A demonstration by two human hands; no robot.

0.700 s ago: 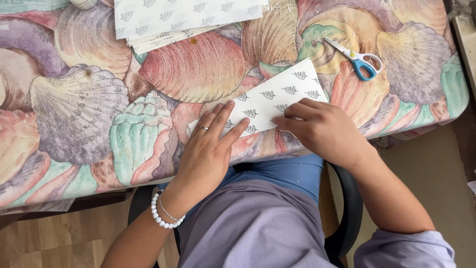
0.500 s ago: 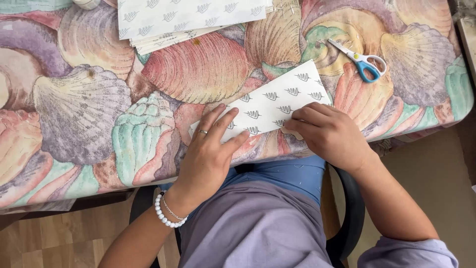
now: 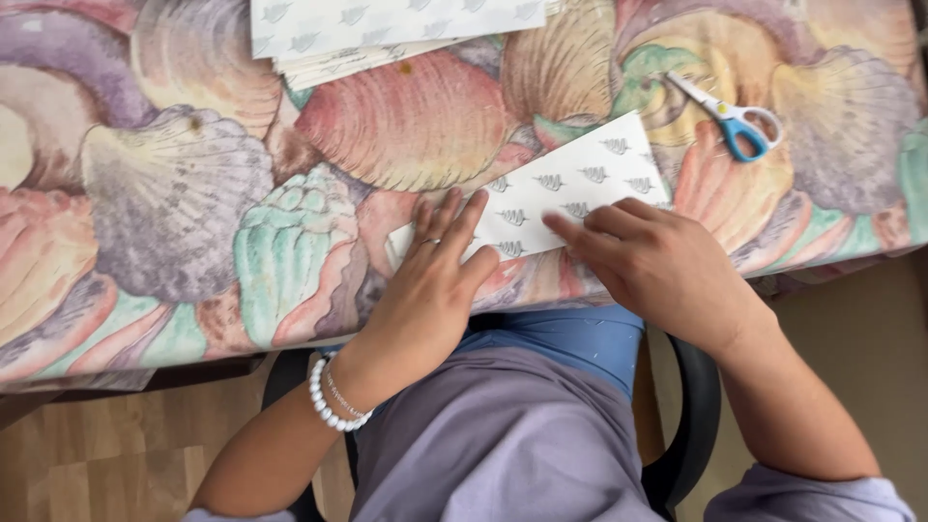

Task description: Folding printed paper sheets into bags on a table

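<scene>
A white sheet of paper [image 3: 570, 184] printed with small grey leaf marks lies near the front edge of a table covered in a seashell-patterned cloth [image 3: 174, 203]. My left hand [image 3: 433, 280] lies flat on the sheet's left end, fingers spread, a ring on one finger and a white bead bracelet at the wrist. My right hand [image 3: 657, 266] presses its fingertips along the sheet's lower edge, fingers pointing left. Neither hand grips anything.
A stack of the same patterned paper [image 3: 387, 29] lies at the table's far edge. Blue-handled scissors [image 3: 730, 116] rest to the right of the sheet. I sit on a black chair [image 3: 691, 425] over a wooden floor [image 3: 106, 464].
My right hand's fingers have slid leftward along the sheet's lower edge. My left hand stays flat on the left end. The view has shifted slightly.
</scene>
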